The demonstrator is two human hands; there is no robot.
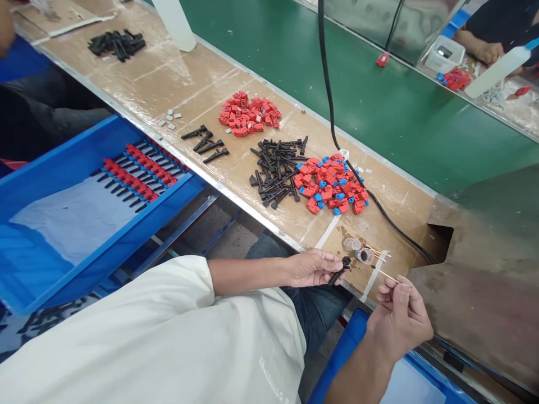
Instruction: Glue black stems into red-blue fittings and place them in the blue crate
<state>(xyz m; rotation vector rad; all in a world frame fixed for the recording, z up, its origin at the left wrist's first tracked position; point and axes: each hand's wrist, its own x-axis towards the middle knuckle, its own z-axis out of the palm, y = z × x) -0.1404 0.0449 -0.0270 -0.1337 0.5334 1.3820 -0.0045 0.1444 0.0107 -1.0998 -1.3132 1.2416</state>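
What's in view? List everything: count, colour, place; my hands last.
Worktable: one, brown, centre.
Black pieces: two heaps plus four, black, along worktable.
Red pieces: one heap, red, centre.
Mixed pieces: two heaps, red and blue, worktable's right, top right.
Tabs: several, white, beside red pieces.
Cups: two, clear, worktable's near edge.
Sticks: several, pale, by cups.
Bins: two, blue, left, lower right.
Assemblies: rows, mixed colours, left bin.
Strip: one, green, behind worktable.
Cable: one, black, over worktable.
Bottles: two, whitish, top left, top right.
Container: one, white, top right.
Metal panel: one, brownish, right.
Other people: two, left edge, top right.
Left hand: one, below centre, holding black piece.
Right hand: one, lower right, holding stick.
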